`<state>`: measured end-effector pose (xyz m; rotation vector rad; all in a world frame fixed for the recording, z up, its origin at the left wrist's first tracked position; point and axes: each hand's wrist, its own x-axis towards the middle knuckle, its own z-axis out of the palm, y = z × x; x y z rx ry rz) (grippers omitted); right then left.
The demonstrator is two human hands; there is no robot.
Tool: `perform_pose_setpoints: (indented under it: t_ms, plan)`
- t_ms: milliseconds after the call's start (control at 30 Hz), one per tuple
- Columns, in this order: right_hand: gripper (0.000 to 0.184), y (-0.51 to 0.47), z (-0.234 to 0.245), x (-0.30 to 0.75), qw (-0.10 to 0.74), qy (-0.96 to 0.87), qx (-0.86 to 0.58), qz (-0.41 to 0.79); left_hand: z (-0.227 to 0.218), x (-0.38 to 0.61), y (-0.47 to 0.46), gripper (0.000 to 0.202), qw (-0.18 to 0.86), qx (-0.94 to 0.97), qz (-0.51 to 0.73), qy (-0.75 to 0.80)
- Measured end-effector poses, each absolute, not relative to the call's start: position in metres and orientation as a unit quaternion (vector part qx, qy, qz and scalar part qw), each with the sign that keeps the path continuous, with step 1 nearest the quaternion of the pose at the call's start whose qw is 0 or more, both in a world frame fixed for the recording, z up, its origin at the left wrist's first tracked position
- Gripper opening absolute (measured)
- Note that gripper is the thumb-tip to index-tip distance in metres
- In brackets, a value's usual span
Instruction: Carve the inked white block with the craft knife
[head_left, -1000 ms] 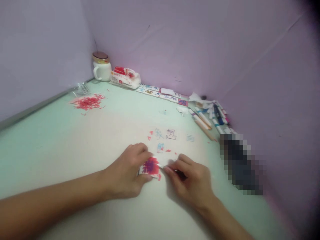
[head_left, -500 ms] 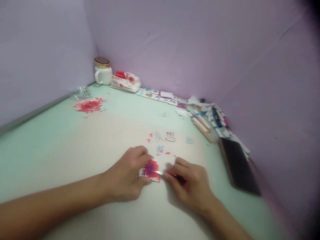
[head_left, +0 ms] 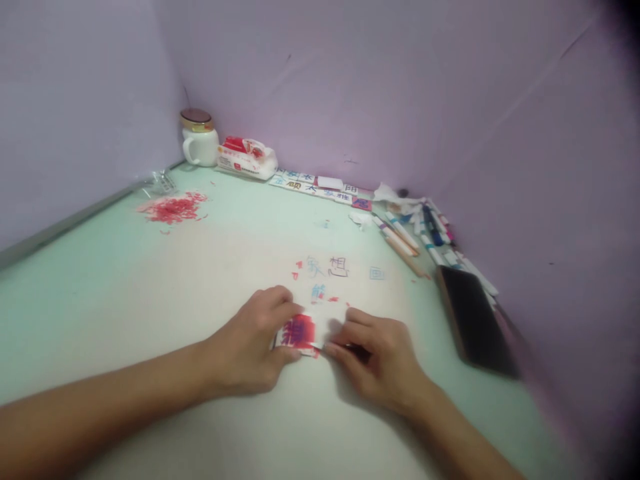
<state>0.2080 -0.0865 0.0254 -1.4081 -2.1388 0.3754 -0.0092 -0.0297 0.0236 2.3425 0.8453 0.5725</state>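
My left hand (head_left: 265,337) grips a small white block (head_left: 301,331) by its edges, between thumb and fingers. The block's upper face is coloured red, with a purple written character on it. From the right, my right hand (head_left: 377,350) pinches a small knife whose thin silvery tip (head_left: 319,346) meets the block's lower right edge. Most of that knife is hidden by the fingers. Just beyond the block, red shavings (head_left: 334,299) lie on the table beside blue and purple handwritten characters (head_left: 339,267).
A pile of red shavings (head_left: 175,208) lies at the far left, near a lidded white mug (head_left: 201,145) and a pack of wipes (head_left: 247,159). Lettered blocks (head_left: 315,190) line the wall. Markers (head_left: 400,235) and a dark phone (head_left: 475,323) are on the right.
The knife tip has moved from the block's red face to its lower right edge. Everything has shifted slightly up and left in view.
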Motion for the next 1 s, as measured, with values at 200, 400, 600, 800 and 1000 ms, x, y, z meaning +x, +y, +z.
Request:
perform_pose_setpoints:
  t_ms: [200, 400, 600, 800, 1000]
  plan:
    - [0.019, -0.093, 0.026, 0.210, 0.281, -0.806, -0.494, 0.165, 0.026, -0.009, -0.031, 0.025, 0.291, 0.875, 0.209, 0.325]
    - [0.016, -0.092, 0.018, 0.207, 0.363, -0.738, -0.564, 0.068, 0.028, -0.007, -0.030, 0.026, 0.298, 0.872, 0.201, 0.334]
    - [0.017, -0.091, 0.016, 0.199, 0.335, -0.738, -0.585, 0.004, 0.027, -0.007, -0.030, 0.025, 0.291, 0.875, 0.201, 0.332]
    - [0.018, -0.093, 0.014, 0.199, 0.341, -0.738, -0.582, 0.016, 0.028, -0.007, -0.030, 0.025, 0.286, 0.876, 0.203, 0.332]
    - [0.019, -0.092, 0.015, 0.199, 0.338, -0.746, -0.573, 0.035, 0.029, -0.007, -0.031, 0.025, 0.286, 0.875, 0.206, 0.331]
